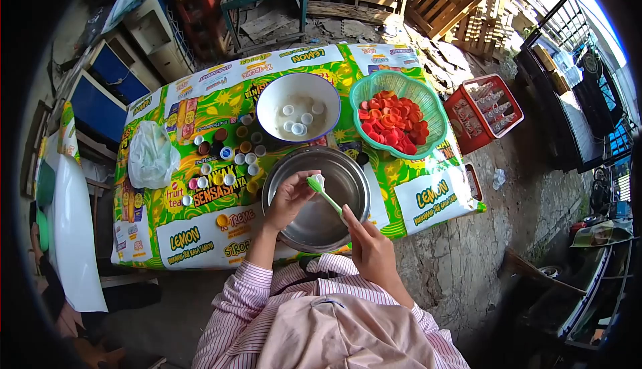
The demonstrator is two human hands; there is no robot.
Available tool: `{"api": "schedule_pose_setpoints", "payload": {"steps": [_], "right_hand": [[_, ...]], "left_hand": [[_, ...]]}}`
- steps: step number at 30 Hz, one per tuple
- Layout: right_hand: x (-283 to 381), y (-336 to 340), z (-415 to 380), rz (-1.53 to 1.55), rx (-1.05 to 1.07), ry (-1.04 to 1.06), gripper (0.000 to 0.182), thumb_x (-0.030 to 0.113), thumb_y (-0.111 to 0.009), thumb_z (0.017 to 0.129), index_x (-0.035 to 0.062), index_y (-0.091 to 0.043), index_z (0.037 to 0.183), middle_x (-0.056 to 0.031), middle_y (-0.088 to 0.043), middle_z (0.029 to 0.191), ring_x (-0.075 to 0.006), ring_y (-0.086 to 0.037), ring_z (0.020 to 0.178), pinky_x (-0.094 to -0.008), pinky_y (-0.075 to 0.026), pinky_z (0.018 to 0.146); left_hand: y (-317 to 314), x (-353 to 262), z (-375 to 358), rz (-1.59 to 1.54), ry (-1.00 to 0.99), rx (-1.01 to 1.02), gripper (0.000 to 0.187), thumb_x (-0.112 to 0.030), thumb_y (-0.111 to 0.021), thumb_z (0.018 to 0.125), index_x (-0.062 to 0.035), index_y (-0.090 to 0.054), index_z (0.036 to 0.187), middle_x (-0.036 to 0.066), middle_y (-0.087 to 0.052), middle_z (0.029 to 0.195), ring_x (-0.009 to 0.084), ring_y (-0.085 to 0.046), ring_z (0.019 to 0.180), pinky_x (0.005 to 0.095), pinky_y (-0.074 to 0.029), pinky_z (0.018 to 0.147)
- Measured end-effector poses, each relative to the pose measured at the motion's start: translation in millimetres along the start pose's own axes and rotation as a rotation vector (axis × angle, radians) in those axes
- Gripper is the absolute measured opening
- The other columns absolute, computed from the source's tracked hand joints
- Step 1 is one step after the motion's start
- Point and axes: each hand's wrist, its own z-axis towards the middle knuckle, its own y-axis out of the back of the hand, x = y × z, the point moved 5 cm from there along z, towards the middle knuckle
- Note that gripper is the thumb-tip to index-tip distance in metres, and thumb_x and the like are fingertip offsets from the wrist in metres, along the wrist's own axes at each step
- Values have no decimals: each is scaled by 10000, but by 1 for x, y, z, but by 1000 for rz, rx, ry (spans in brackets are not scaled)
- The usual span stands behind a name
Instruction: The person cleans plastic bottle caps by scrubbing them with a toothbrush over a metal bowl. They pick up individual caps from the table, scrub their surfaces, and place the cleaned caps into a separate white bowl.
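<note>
My left hand (287,202) is closed on a small white bottle cap (320,179), pinched at the fingertips. In my right hand (372,250) is a green toothbrush (328,198), its head against the cap. Both hands are above a steel basin (274,180), which appears to hold some water. Behind it, a white enamel bowl (274,95) has several white caps (298,128) at its bottom. A turquoise plastic basket (435,111) full of red caps (394,125) stands to its right.
Loose caps of mixed colours (228,153) lie left of the basin, near a crumpled plastic bag (151,155). A printed yellow-green sheet (184,238) covers the table. On the floor at right is a red crate of bottles (471,128). Wooden pallets (445,1) stand behind.
</note>
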Motion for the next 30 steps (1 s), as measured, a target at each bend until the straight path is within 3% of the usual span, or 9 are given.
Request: {"api": "schedule_pose_setpoints", "payload": {"steps": [7, 12, 18, 25, 30], "right_hand": [[-8, 3, 11, -37, -71, 1, 526, 86, -546, 852, 246, -436, 1341, -69, -499, 669, -243, -535, 508, -384, -439, 453], [-9, -1, 7, -28, -47, 25, 521, 91, -550, 850, 251, -444, 1335, -58, -500, 672, -239, -529, 494, -375, -443, 446], [-6, 4, 7, -80, -13, 40, 523, 96, -547, 850, 253, -440, 1337, -58, -489, 657, -242, -525, 479, -381, -435, 437], [-6, 0, 12, -31, -41, 51, 533, 97, -553, 845, 255, -434, 1340, -56, -483, 651, -241, -523, 473, -381, -433, 436], [-9, 3, 4, -73, 11, 29, 534, 93, -557, 842, 255, -437, 1337, -63, -475, 647, -248, -523, 480, -378, -434, 438]], "left_hand": [[-4, -6, -3, 127, 27, -3, 410, -111, -610, 874, -12, -467, 1245, 55, -574, 1083, 112, -568, 984, 258, -471, 857], [-3, -16, -6, 217, 12, -73, 613, -69, -630, 849, -24, -294, 1359, 88, -559, 1085, 143, -568, 967, 284, -464, 881], [-3, -20, -7, 255, -37, -35, 722, -50, -624, 847, -51, -163, 1403, 119, -563, 1093, 158, -557, 987, 304, -455, 898], [-8, -18, -9, 262, 11, -4, 735, -43, -613, 854, -65, -133, 1410, 132, -563, 1122, 146, -561, 967, 296, -450, 896], [-8, -23, -9, 307, -11, 30, 674, -1, -565, 868, -55, -149, 1396, 162, -543, 1187, 195, -537, 1099, 326, -422, 949]]}}
